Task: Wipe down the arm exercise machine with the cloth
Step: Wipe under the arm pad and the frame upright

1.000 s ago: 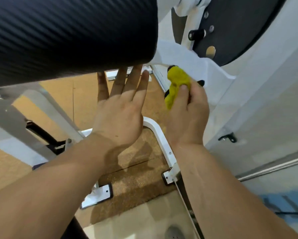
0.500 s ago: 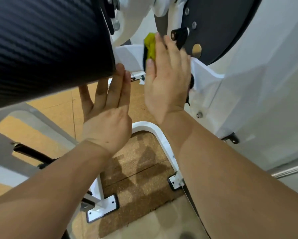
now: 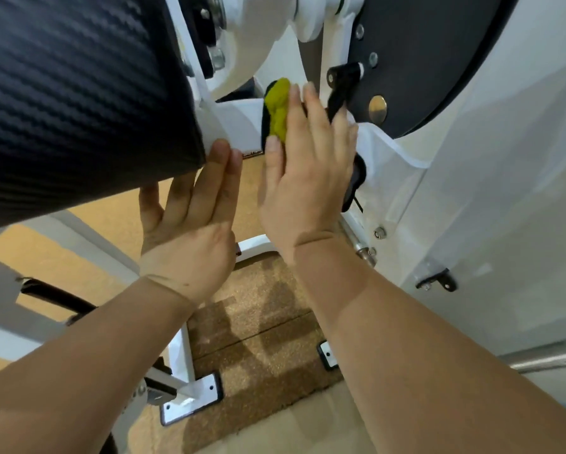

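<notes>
Two bare forearms enter from the lower edge and reach up to the arm exercise machine (image 3: 491, 178). The left hand (image 3: 190, 237) is flat, fingers straight and close together. Its fingertips touch the lower edge of the black textured pad (image 3: 78, 93) where that pad meets the white bracket (image 3: 239, 122); it holds nothing. The right hand (image 3: 304, 178) is just beside it, also with fingers straight and together, pointing upward. It presses the yellow-green cloth (image 3: 278, 109) against a dark part of the frame, which the hand and cloth largely hide. The cloth is bunched and shows along the thumb side of the hand, from thumb tip to fingertips. Just right of the fingertips is a black knob (image 3: 344, 75) on a dark round disc (image 3: 432, 60). Far below, white base plates (image 3: 190, 404) sit on a brown cork mat (image 3: 262, 322).
</notes>
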